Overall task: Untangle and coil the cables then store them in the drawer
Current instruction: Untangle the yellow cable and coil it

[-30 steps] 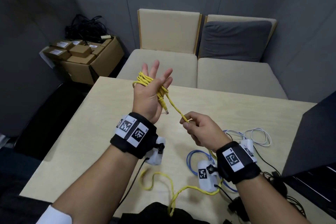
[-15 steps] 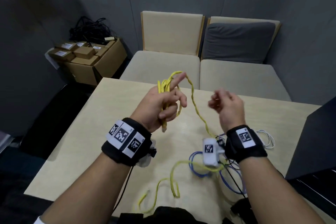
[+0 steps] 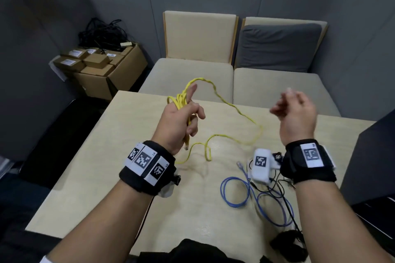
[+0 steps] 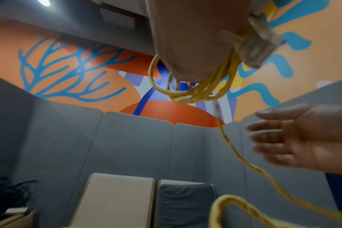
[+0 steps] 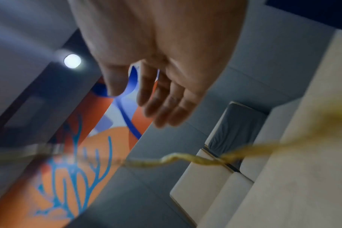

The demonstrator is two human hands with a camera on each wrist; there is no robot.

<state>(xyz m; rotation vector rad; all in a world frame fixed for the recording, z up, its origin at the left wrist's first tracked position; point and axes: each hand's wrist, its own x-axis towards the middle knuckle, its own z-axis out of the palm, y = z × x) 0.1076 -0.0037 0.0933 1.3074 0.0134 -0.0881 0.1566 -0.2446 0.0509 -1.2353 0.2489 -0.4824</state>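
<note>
Pale wooden table (image 3: 132,156): left hand (image 3: 179,121) grips coiled yellow network cable (image 3: 181,100); right hand (image 3: 295,113) relaxed, empty. Retake slack beside coil, wrap evenly.

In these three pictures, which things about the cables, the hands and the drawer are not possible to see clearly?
- Drawer: in no view; the dark furniture is cut off by the head view's right edge.
- Yellow cable: the number of loops is hidden by the left hand.
- Right hand: motion-blurred in all views; it appears to hold nothing.
- Blue cable: partly covered by the right wrist camera.
- Black cable: its end leaves the bottom edge.
</note>
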